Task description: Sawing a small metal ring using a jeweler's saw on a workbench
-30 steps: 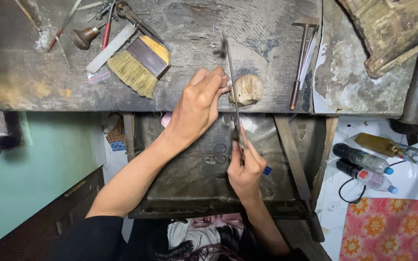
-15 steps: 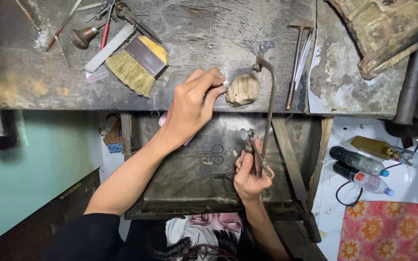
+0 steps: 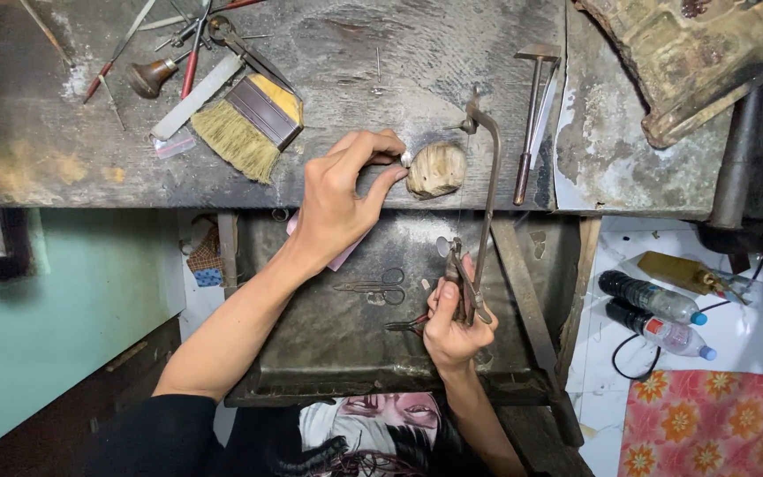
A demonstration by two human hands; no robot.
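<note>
Both hands busy: my left hand [image 3: 339,199] reaches fwd, thumb & forefinger pinched on a small pale piece [image 3: 405,158] against wooden peg [image 3: 436,170]. Right hand [image 3: 454,325], below peg, fist wrapped round saw frame [image 3: 485,199] handle, frame upright.

the left hand [image 3: 337,199] pinches at the bench edge, its fingertips [image 3: 396,163] just beside a rounded wooden peg [image 3: 437,169]. beyond the fingertips the worn grey workbench top [image 3: 373,62] lies bare. off to their far side sits a yellow-bristled brush [image 3: 249,124] among thin hand tools [image 3: 178,53]. past the peg, the bent metal saw frame [image 3: 485,199] held by the right hand [image 3: 454,322] stands up like a bar, with a small slender hammer [image 3: 530,115] close behind it. below the right fingers, small scissors [image 3: 377,287] lie in the dark metal tray [image 3: 328,353], the rest of its floor open.
</note>
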